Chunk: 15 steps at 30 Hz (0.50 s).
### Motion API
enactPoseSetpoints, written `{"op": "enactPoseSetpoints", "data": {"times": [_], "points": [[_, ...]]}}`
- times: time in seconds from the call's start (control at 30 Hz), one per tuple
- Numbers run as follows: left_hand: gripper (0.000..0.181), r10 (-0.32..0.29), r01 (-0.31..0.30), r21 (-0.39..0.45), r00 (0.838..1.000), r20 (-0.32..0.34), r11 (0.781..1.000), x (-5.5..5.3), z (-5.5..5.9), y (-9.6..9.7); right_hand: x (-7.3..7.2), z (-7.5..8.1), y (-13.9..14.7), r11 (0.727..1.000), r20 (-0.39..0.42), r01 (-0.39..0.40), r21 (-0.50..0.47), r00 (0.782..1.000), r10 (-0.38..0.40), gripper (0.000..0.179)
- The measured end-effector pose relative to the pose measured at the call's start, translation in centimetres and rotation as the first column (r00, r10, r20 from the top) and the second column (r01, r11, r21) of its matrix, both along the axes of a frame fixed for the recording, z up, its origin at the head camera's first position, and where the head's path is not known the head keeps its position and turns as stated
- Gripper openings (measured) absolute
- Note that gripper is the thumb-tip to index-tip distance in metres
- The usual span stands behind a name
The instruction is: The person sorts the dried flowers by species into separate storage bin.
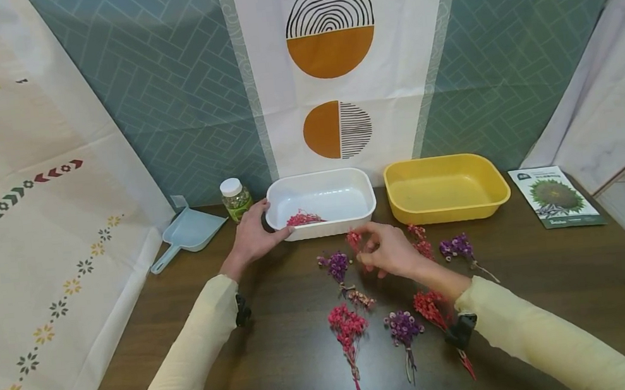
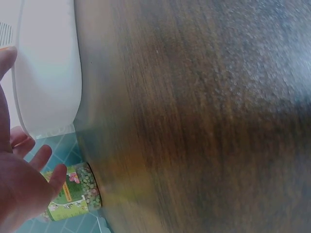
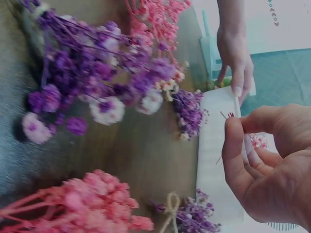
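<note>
My left hand (image 1: 255, 233) holds the left end of a white plastic tub (image 1: 330, 228), thumb on the front rim, other fingers around the end. Pinkish-red dried flower pieces (image 1: 305, 217) lie in the tub. In front of its right corner, my right hand (image 1: 389, 250) pinches a small red dried flower sprig (image 1: 354, 238); in the right wrist view its thin stems (image 3: 231, 115) poke out between thumb and forefinger. On the table below lie purple dried flower bunches (image 1: 336, 265) and red dried flower bunches (image 1: 348, 325), some partly behind the right forearm.
A yellow tub (image 1: 449, 213) stands right of the white one, with a seed packet (image 1: 557, 198) beyond it. Left of the white tub are a white-capped jar (image 1: 237, 200) and a light blue dustpan (image 1: 190, 230). Curtains and a patterned cloth close off the back.
</note>
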State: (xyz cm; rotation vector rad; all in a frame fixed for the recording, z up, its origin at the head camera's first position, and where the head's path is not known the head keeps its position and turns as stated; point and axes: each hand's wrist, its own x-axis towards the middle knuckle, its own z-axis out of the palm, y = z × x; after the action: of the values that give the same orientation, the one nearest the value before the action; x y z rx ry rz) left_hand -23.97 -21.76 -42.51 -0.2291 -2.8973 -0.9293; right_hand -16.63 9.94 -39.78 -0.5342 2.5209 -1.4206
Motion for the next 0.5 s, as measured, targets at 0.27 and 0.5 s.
{"op": "enactPoseSetpoints", "data": {"times": [0.27,0.5], "points": [[0.089,0.0,0.0,0.003,1.0,-0.006,1.0,0.0,0.0,0.0,-1.1,1.3,-0.3,1.0,0.009,-0.024,0.006,1.0,0.024,0.05],[0.09,-0.003,0.003,0.01,1.0,0.002,1.0,0.0,0.0,0.0,-2.5,2.4,-0.9,0.998,0.006,-0.06,-0.009,0.998,0.06,0.049]]}}
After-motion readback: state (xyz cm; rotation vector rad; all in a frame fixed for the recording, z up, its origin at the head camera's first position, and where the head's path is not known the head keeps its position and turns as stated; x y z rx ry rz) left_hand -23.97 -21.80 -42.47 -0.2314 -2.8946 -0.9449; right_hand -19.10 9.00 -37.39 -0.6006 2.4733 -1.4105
